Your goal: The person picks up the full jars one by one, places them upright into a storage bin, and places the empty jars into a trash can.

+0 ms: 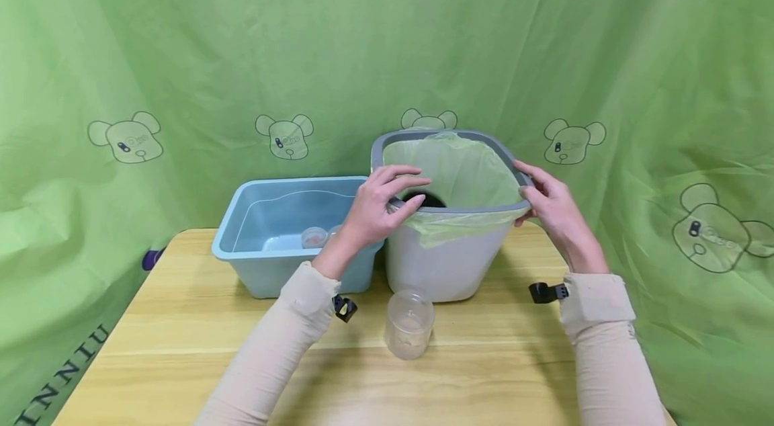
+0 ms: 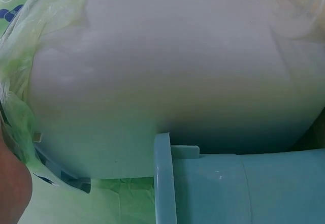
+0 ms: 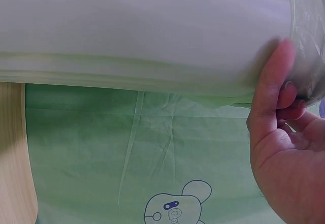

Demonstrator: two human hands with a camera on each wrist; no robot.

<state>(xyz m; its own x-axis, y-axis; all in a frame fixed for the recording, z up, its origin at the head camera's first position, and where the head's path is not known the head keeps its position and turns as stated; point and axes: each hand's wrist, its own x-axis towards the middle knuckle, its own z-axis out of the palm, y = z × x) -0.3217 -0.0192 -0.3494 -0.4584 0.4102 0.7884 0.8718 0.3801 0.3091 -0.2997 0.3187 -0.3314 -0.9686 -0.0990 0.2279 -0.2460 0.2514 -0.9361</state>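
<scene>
A pale grey trash bin (image 1: 444, 261) with a darker grey rim ring (image 1: 478, 209) stands at mid-table, lined with a thin light-green trash bag (image 1: 465, 167). The bag's edge folds out below the ring. At the right corner my right hand (image 1: 553, 204) grips the rim, its fingers curled round the outside in the right wrist view. My left hand (image 1: 381, 204) lies at the front-left corner, fingers and thumb extended over the opening. Below them something black (image 1: 426, 200) shows inside, mostly hidden. The left wrist view catches the bin's side and only a sliver of that hand.
Close against the bin's left stands a blue plastic tub (image 1: 260, 271) with clear small containers (image 1: 314, 237) inside. A clear plastic jar (image 1: 410, 325) sits on the wooden table (image 1: 478, 372) in front of the bin. Green printed cloth (image 1: 338, 63) hangs behind.
</scene>
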